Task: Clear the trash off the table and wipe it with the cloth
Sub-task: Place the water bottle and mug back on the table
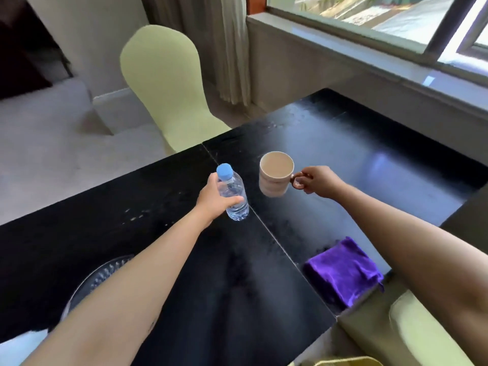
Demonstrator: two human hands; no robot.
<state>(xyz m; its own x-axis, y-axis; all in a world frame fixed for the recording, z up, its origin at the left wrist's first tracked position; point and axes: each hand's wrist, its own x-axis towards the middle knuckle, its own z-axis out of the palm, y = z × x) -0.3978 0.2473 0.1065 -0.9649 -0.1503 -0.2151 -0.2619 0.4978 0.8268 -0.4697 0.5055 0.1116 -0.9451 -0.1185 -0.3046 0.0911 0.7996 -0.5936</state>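
A clear plastic water bottle (pixel 235 195) with a blue cap stands upright near the middle of the black table (pixel 343 143). My left hand (pixel 214 198) is wrapped around its left side. Just to its right is a white mug (pixel 276 174), and my right hand (pixel 318 180) pinches its handle. Whether the mug rests on the table or hovers just above it, I cannot tell. A folded purple cloth (pixel 343 270) lies at the table's near right edge, under my right forearm and untouched.
A clear glass dish (pixel 103 276) sits at the near left, partly hidden by my left forearm. A pale green chair (pixel 163 83) stands beyond the table's far edge, another chair (pixel 412 331) at the near right. A window ledge runs along the far right.
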